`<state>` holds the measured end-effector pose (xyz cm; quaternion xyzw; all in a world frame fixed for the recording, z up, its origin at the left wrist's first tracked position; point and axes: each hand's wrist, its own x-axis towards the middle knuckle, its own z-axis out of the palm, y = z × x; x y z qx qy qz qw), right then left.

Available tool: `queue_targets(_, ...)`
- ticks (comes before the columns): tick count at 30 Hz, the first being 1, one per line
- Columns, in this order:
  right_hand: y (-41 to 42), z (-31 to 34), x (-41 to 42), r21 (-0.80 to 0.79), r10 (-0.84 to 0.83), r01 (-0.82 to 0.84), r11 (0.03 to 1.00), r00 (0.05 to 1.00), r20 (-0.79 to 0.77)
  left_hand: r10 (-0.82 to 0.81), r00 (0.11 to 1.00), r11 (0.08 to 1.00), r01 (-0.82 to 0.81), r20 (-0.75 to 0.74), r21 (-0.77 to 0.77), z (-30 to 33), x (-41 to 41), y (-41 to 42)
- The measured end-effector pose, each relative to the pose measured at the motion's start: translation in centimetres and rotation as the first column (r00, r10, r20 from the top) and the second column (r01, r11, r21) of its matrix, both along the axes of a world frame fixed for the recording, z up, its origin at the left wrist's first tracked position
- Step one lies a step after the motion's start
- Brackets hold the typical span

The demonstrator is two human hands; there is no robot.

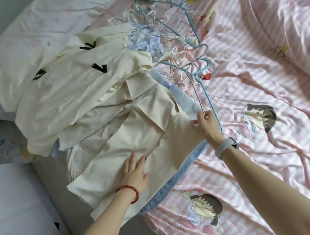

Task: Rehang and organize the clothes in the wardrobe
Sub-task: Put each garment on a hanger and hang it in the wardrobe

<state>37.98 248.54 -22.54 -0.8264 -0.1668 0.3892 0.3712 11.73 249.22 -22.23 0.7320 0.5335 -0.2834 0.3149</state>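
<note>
A bed with a pink striped cartoon-print sheet fills most of the view and serves as the landmark. On the bed's left half lies a pile of clothes: a cream garment with black bows toward the far side, and a beige jacket on the near side, spread over a blue denim garment whose edge shows along the jacket's right border. Toward the bed's far middle sits a tangle of wire hangers, touching the clothes pile. The left hand, wearing a red bead bracelet, rests flat on the beige jacket with fingers straight. The right hand, a grey band on its wrist, has fingers curled around the lower end of a blue hanger just beside the jacket's right edge.
</note>
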Motion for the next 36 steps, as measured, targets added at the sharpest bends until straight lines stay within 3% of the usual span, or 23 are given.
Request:
queue_targets(3, 0.1, 1.1, -1.4, 0.049, -0.011, 0.008, 0.999, 0.998, 0.064, -0.006, 1.000, 1.000, 0.006, -0.007, -0.005, 0.4, 0.0, 0.4)
queue_targets(6, -0.6, 2.4, -2.1, 0.095, -0.114, 0.098, 0.991, 0.977, 0.181, 0.114, 0.990, 0.993, -0.114, 0.078, 0.002, 1.3, 0.5, 1.1)
queue_targets(11, -5.2, 3.1, -1.3, 0.121, -0.154, 0.128, 0.984, 0.958, 0.244, 0.160, 0.961, 0.932, -0.222, 0.227, 0.286, 4.5, 1.3, 3.1)
queue_targets(16, -10.7, 3.7, -1.7, 0.216, -0.108, 0.020, 0.976, 0.910, 0.401, 0.041, 0.912, 0.868, -0.235, 0.409, 0.437, 7.6, 4.1, 5.9)
queue_targets(19, -12.7, 4.8, -1.7, 0.283, -0.050, -0.092, 0.955, 0.888, 0.456, -0.036, 0.904, 0.880, -0.174, 0.427, 0.442, 8.3, 6.4, 7.2)
queue_targets(23, -13.3, 5.9, -1.3, 0.326, -0.025, -0.182, 0.928, 0.841, 0.541, -0.200, 0.931, 0.883, 0.037, 0.305, 0.467, 8.4, 8.4, 8.3)
queue_targets(25, -13.5, 6.0, -1.4, 0.341, -0.028, -0.215, 0.915, 0.810, 0.586, -0.204, 0.946, 0.892, 0.073, 0.251, 0.446, 8.5, 8.8, 8.8)
queue_targets(27, -13.7, 6.1, -1.4, 0.359, -0.027, -0.247, 0.900, 0.791, 0.612, -0.091, 0.963, 0.945, 0.003, 0.255, 0.328, 8.4, 9.2, 9.2)
queue_targets(30, -13.9, 6.4, -1.6, 0.333, -0.006, -0.287, 0.898, 0.749, 0.663, 0.142, 0.915, 0.977, -0.191, 0.378, 0.096, 8.0, 10.0, 8.5)
queue_targets(33, -13.8, 6.3, -1.3, 0.255, 0.024, -0.229, 0.939, 0.786, 0.617, 0.124, 0.899, 0.966, -0.205, 0.421, 0.155, 7.5, 10.3, 5.9)
queue_targets(36, -14.0, 5.8, -0.5, 0.103, 0.054, -0.125, 0.987, 0.854, 0.518, 0.193, 0.873, 0.914, -0.326, 0.448, 0.242, 7.2, 9.0, 3.4)
